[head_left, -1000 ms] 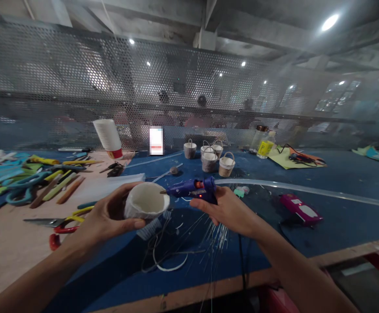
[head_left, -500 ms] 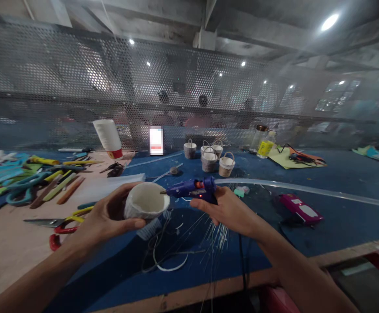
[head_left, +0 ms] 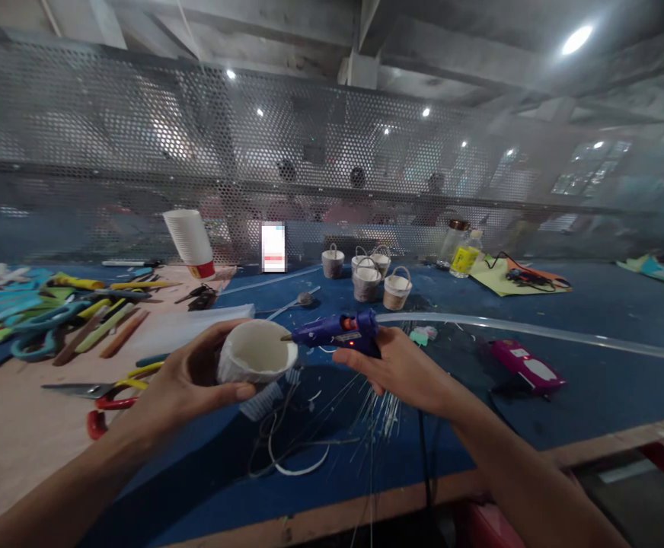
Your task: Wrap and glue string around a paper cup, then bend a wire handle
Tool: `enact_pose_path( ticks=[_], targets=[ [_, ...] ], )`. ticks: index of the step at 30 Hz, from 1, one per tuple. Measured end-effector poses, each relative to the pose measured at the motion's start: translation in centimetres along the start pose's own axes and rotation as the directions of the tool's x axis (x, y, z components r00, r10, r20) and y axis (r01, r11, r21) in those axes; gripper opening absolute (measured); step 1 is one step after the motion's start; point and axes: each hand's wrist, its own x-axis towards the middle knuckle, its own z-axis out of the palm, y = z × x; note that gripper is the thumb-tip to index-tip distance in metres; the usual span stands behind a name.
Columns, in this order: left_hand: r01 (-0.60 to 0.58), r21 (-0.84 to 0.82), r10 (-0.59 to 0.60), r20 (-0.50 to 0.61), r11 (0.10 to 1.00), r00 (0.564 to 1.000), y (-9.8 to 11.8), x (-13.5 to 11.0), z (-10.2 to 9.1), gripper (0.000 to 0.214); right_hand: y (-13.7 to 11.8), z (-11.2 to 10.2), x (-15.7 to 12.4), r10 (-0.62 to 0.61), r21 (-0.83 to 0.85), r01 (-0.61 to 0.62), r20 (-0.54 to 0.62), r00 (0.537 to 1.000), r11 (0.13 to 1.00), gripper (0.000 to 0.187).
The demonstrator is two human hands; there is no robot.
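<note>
My left hand (head_left: 186, 380) is wrapped round a small white cup-shaped basket (head_left: 255, 352), its open mouth tilted towards me. A blue hot glue gun (head_left: 340, 333) sits in my right hand (head_left: 403, 369), fingers closed on its grip. The gun's nozzle touches the right side of the basket's rim. A long clear glue stick (head_left: 537, 332) sticks out of the gun's back to the right. Both hands hover above a blue work table (head_left: 595, 304).
Several finished small baskets with handles (head_left: 366, 275) stand at the back. A stack of white paper cups (head_left: 190, 242), scissors and tools (head_left: 58, 316) lie left. A pink device (head_left: 526, 365), glue strands (head_left: 366, 415) and a white strip (head_left: 298, 464) lie near. A perforated metal screen (head_left: 138, 152) bounds the far edge.
</note>
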Motion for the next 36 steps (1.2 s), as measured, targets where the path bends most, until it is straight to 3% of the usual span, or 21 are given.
enact_pose_path(
  ticks=[27, 36],
  targets=[
    [-0.047, 0.032, 0.048, -0.034, 0.998, 0.998, -0.1, 0.2, -0.1, 0.068, -0.3, -0.2, -0.2, 0.02, -0.064, -0.02, 0.006, 1.0, 0.998, 0.034],
    [0.008, 0.055, -0.005, -0.042, 0.998, 0.999, 0.8, -0.1, 0.2, 0.068, 0.1, -0.1, -0.2, 0.017, -0.034, -0.016, 0.022, 1.0, 0.999, 0.035]
  ],
)
